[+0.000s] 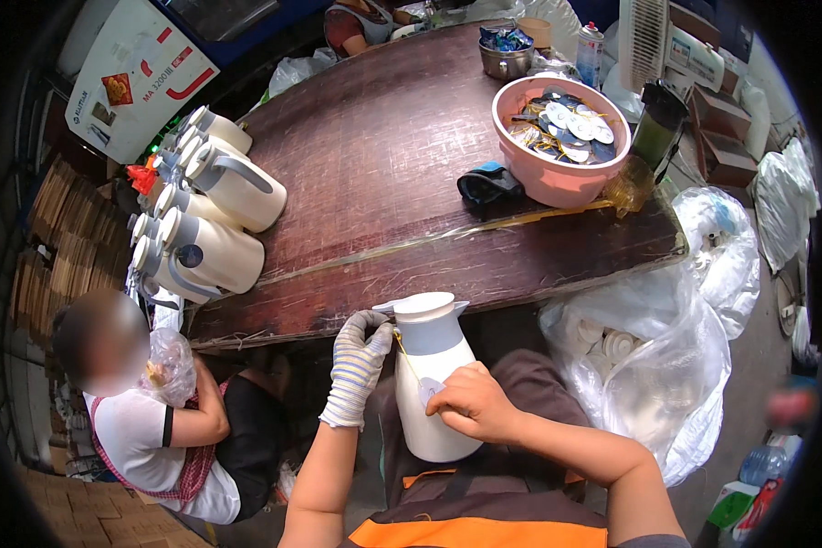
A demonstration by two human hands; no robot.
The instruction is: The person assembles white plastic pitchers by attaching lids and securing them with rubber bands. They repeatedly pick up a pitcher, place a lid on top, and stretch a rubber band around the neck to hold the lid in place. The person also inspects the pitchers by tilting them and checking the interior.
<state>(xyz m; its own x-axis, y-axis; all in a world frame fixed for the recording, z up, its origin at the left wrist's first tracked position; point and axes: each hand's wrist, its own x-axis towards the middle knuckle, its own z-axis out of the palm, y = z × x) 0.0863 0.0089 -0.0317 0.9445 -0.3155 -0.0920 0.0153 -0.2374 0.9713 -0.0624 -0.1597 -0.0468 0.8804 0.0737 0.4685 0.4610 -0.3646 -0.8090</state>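
Centrally, a white vacuum jug (432, 379) stands upright on the person's lap, just below the near edge of the dark wooden table (411, 164); the left hand (356, 365), in a striped knit glove, closes around the jug's shoulder at the grey collar, while the bare right hand (470, 402) lies curled against the body, fingertips pressed on a small round sticker (429, 391) there. Judged from this pose, the step is fixing that sticker; it goes best if the gloved hand keeps the jug from turning and the right hand presses from the middle outward, so the edges lie flat on the curved wall. Finished-looking jugs (214, 219) lie stacked on their sides at the table's left end; a pink basin (557, 178) of round discs sits at the far right, a black and blue cloth (488, 183) just beside it; a clear bag (648, 365) of white parts hangs to the right of the lap. Hidden or doubtful: the jug's base and handle cannot be made out; most of the sticker is covered by fingers; a thin yellowish strand near the glove is too small to identify; a seated co-worker (146, 420) at lower left is partly cut off.
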